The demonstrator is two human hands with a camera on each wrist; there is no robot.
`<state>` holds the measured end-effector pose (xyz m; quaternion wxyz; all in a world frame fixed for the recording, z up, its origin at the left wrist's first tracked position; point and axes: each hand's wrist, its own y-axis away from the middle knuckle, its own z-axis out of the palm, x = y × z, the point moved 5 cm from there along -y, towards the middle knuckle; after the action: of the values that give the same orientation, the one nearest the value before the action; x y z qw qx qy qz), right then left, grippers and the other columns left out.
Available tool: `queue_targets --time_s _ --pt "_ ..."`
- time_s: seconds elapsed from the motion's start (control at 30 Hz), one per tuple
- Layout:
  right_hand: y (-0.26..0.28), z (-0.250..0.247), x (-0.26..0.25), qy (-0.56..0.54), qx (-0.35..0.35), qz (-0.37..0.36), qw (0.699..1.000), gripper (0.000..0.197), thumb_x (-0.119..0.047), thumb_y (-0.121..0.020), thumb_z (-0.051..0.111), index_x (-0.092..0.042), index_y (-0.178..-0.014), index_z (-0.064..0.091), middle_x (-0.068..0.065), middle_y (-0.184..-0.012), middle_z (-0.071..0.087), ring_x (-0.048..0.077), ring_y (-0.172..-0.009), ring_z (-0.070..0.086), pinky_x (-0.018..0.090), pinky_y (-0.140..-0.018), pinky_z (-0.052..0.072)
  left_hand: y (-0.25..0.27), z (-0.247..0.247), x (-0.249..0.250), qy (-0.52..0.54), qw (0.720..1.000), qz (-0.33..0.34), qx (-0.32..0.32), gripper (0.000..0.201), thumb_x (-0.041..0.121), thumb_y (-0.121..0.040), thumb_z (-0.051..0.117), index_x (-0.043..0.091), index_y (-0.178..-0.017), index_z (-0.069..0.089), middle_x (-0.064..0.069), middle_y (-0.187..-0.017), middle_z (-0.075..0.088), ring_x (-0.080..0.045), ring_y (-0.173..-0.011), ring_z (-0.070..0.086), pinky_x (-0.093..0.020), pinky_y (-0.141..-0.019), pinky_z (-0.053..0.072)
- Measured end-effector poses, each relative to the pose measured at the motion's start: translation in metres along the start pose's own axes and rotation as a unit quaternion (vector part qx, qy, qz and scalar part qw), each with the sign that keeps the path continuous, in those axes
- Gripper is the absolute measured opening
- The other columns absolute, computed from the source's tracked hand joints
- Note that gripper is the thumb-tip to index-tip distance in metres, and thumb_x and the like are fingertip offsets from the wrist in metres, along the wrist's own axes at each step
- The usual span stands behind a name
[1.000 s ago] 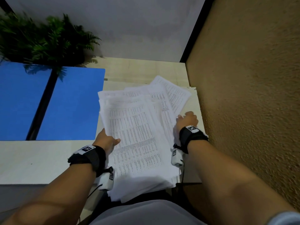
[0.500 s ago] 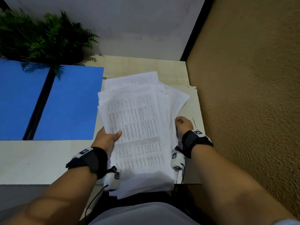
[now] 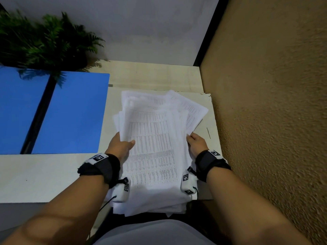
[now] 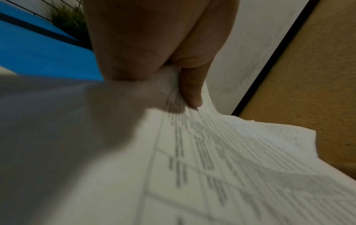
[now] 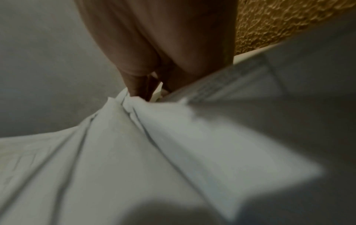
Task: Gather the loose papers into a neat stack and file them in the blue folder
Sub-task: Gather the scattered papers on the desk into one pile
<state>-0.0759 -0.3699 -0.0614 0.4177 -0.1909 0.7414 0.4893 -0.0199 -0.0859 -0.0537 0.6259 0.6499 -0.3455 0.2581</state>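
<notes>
A thick pile of white printed papers (image 3: 155,147) lies between my hands on the right part of the pale desk (image 3: 44,174), its sheets fanned unevenly at the far end. My left hand (image 3: 120,147) grips the pile's left edge, thumb on the top sheet (image 4: 212,152). My right hand (image 3: 196,144) grips the right edge, fingers curled into the bunched sheets (image 5: 134,137). The blue folder (image 3: 70,114) lies open flat on the desk to the left, with a dark spine down its middle.
A green fern plant (image 3: 46,41) stands at the back left, overhanging the folder. A rough tan wall (image 3: 265,121) runs close along the right side of the desk. A white wall closes the back. The pile overhangs the desk's near edge.
Both hands have drawn the sheets closer together, and the pile has shifted slightly right and looks narrower. The right hand moved back toward me along the right edge.
</notes>
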Motion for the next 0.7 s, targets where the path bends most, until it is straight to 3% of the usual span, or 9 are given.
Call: queue_targets --time_s 0.1,0.13,0.2,0.33,0.43,0.47,0.57,0.63,0.7 --pt "0.0 -0.015 -0.007 0.068 0.067 -0.001 0.995 0.024 -0.013 -0.103 0.041 0.0 -0.113 0.058 0.014 -0.108 0.061 0.022 -0.093 0.054 0.01 -0.061 0.048 0.006 -0.012 0.0 0.018 1.0 0.007 0.017 0.049 0.011 -0.092 0.061 0.023 -0.138 0.048 -0.005 -0.125 0.063 -0.03 -0.116 0.057 -0.046 -0.097 0.043" --pt "0.001 -0.021 -0.009 0.09 0.084 0.001 0.992 0.027 -0.013 -0.104 0.037 -0.002 -0.121 0.056 0.012 -0.113 0.059 0.025 -0.097 0.056 0.01 -0.063 0.046 0.009 -0.018 0.001 0.025 0.999 0.011 0.022 0.05 0.012 -0.093 0.061 0.025 -0.139 0.048 -0.004 -0.125 0.063 -0.029 -0.116 0.057 -0.049 -0.1 0.042" --pt "0.0 -0.034 -0.012 0.126 0.101 -0.006 0.987 0.035 -0.013 -0.105 0.031 -0.004 -0.134 0.049 0.015 -0.128 0.058 0.032 -0.112 0.056 0.022 -0.081 0.044 0.014 -0.031 0.006 0.034 0.999 0.028 0.031 0.05 0.012 -0.093 0.061 0.027 -0.139 0.049 -0.002 -0.123 0.064 -0.027 -0.114 0.058 -0.048 -0.1 0.042" --pt "-0.002 -0.054 -0.024 0.193 0.061 -0.001 0.979 0.031 -0.011 -0.106 0.028 -0.003 -0.128 0.049 0.009 -0.116 0.053 0.022 -0.096 0.046 0.026 -0.066 0.038 0.015 -0.054 0.009 0.043 0.998 0.033 0.039 0.046 0.008 -0.096 0.056 0.028 -0.136 0.049 0.005 -0.109 0.064 -0.013 -0.097 0.059 -0.041 -0.089 0.044" --pt "-0.011 -0.066 -0.033 0.288 0.023 0.001 0.957 0.022 -0.011 -0.105 0.032 -0.004 -0.1 0.053 0.004 -0.092 0.053 0.021 -0.087 0.044 0.025 -0.073 0.032 0.008 -0.061 -0.002 0.036 0.999 0.001 0.023 0.05 0.005 -0.094 0.057 0.027 -0.138 0.048 -0.003 -0.12 0.065 -0.026 -0.111 0.06 -0.045 -0.094 0.043" --pt "-0.013 -0.067 -0.034 0.313 0.009 0.015 0.95 0.024 -0.012 -0.105 0.033 -0.004 -0.101 0.055 0.008 -0.093 0.054 0.024 -0.085 0.047 0.027 -0.072 0.034 0.006 -0.061 -0.007 0.032 0.999 -0.004 0.02 0.049 0.005 -0.093 0.058 0.025 -0.137 0.05 -0.005 -0.121 0.065 -0.03 -0.115 0.059 -0.046 -0.095 0.043" --pt "-0.009 -0.061 -0.043 0.367 -0.018 0.032 0.929 0.035 -0.013 -0.105 0.034 0.001 -0.133 0.049 0.025 -0.134 0.052 0.035 -0.113 0.052 0.031 -0.085 0.038 0.006 -0.057 -0.018 0.041 0.998 -0.017 0.034 0.041 0.009 -0.093 0.061 0.022 -0.131 0.055 -0.004 -0.113 0.068 -0.033 -0.115 0.06 -0.043 -0.095 0.043" --pt "-0.003 -0.057 -0.049 0.352 -0.002 0.028 0.936 0.034 -0.012 -0.105 0.034 0.003 -0.131 0.049 0.026 -0.132 0.054 0.034 -0.111 0.053 0.029 -0.08 0.035 0.007 -0.055 -0.021 0.048 0.998 -0.026 0.037 0.042 0.012 -0.093 0.062 0.018 -0.134 0.056 -0.003 -0.115 0.066 -0.03 -0.116 0.058 -0.043 -0.099 0.039" --pt "-0.002 -0.053 -0.049 0.342 0.016 0.012 0.939 0.031 -0.017 -0.104 0.035 0.004 -0.122 0.051 0.023 -0.117 0.058 0.037 -0.112 0.054 0.028 -0.077 0.034 0.006 -0.054 -0.02 0.05 0.997 -0.033 0.043 0.043 0.017 -0.093 0.064 0.017 -0.136 0.056 -0.003 -0.118 0.065 -0.028 -0.115 0.057 -0.043 -0.101 0.038"
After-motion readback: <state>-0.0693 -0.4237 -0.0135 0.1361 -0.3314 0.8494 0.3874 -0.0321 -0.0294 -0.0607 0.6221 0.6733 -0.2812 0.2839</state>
